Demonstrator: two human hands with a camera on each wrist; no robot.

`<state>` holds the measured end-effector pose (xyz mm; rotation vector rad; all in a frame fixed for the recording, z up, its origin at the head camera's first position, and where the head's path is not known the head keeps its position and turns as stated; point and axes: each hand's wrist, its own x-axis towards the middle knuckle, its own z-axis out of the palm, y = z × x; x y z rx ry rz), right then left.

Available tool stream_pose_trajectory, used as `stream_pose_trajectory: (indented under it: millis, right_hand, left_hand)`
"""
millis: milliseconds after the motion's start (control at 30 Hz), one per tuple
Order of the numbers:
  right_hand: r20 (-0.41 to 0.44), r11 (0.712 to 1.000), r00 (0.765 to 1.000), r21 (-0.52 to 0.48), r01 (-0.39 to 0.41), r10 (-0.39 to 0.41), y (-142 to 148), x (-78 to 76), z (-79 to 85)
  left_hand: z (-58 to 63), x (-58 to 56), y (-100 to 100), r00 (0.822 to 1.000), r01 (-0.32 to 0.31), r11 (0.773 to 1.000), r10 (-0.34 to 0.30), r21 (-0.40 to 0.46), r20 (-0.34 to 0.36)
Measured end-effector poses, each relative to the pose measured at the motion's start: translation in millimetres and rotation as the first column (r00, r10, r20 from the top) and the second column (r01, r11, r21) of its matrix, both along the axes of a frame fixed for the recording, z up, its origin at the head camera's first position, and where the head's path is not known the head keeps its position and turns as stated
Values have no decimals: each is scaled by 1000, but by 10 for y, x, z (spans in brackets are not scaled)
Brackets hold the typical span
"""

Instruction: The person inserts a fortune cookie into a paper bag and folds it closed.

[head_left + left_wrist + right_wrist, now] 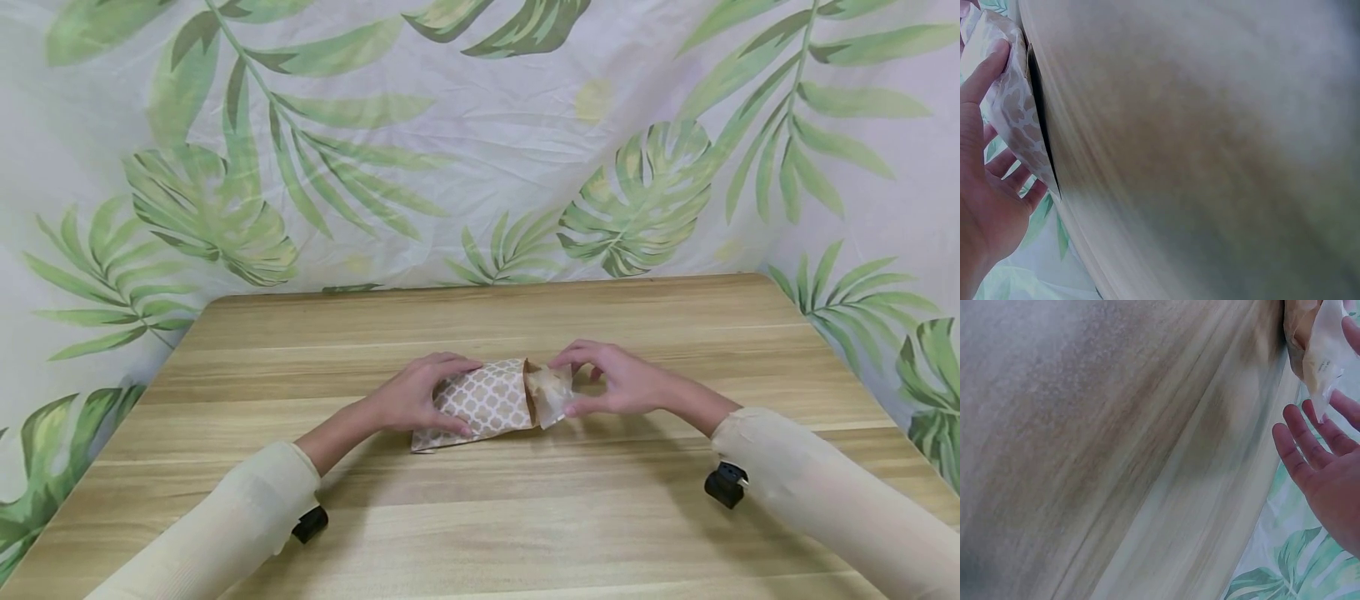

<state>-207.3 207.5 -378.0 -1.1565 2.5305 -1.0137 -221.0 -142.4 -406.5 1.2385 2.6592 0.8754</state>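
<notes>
Bag, tan, white lattice print, open-mouthed

A light-brown, wood-grained table with rounded far corners shows pale and darker bands running roughly parallel to its far edge. Behind that edge hangs a wrinkled, whitish fabric backdrop printed with green foliage, which also shows beyond the left and right edges. A split, broad green printed leaf appears above the far left corner, and a similar, lighter printed leaf above the right half of the far edge. A feathery green printed frond spreads beyond the far right corner.
</notes>
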Motion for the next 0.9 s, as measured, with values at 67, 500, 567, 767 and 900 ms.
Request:
stream_pose_trajectory:
  millis: [67,500,567,767,900]
  right_hand:
    - [1,1000,1000,16,7,-7,-4,-10,-9]
    - [-20,990,998,127,60,-58,-109,-36,40]
    - [-29,990,998,127,66,-63,-120,-44,33]
    - [-50,991,995,103,91,-86,-141,-49,38]
    - [-63,990,993,99,102,-96,-159,-45,39]
  left_hand:
    - [-1,-3,-1,1000,2,1000,-2,1,-1]
    - [4,-6,-5,1000,0,1000,0,-6,4]
    - [1,-8,-5,1000,1,1000,-1,-6,3]
    - [-3,-13,-4,1000,4,1000,-4,-6,-1]
    - [-6,-13,-3,1000,4,1000,-4,-4,-5]
